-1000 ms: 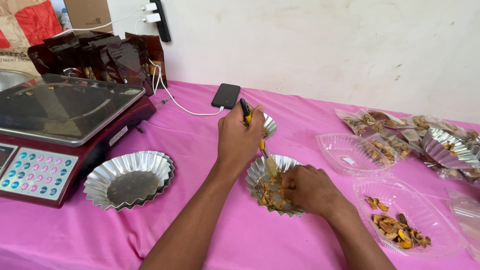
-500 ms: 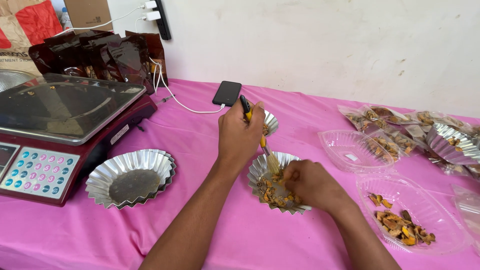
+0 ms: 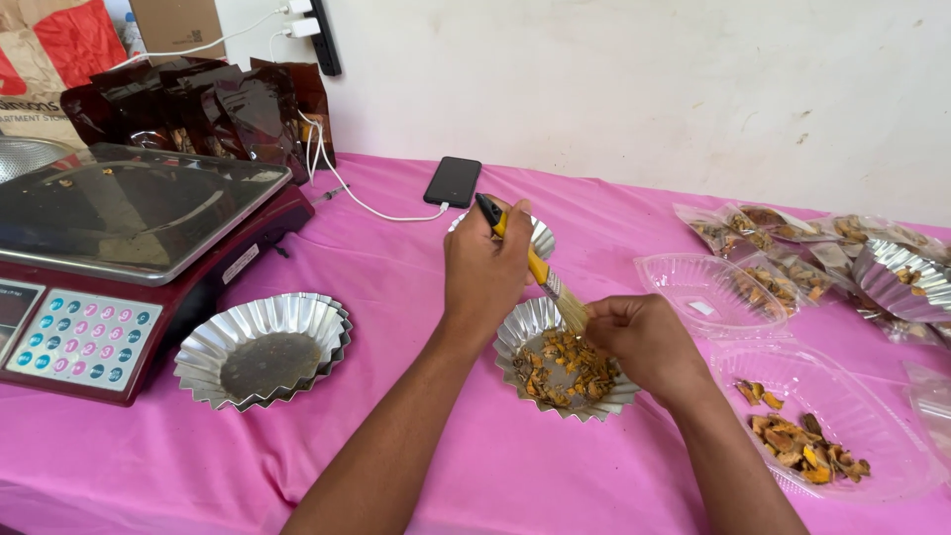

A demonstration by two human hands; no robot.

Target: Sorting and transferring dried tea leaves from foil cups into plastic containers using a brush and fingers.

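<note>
Left hand (image 3: 482,269): fingers wrapped tight around a yellow brush (image 3: 535,266), bristles down by the right hand.
Right hand (image 3: 642,342): fingers pinched shut over the foil dish (image 3: 567,369) of orange bits; what they pinch is hidden.
Room: bare pink cloth (image 3: 396,297) lies between this dish and the empty foil dish (image 3: 264,347); a clear tray (image 3: 830,416) sits close on the right.
Change: the right hand has lifted a little toward the bristles.

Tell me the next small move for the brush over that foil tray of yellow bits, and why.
Probably sweep the brush down across whatever the right hand pinches: the left hand holds its bristles against those fingers, right above the foil tray, so loosened bits would land there.
</note>
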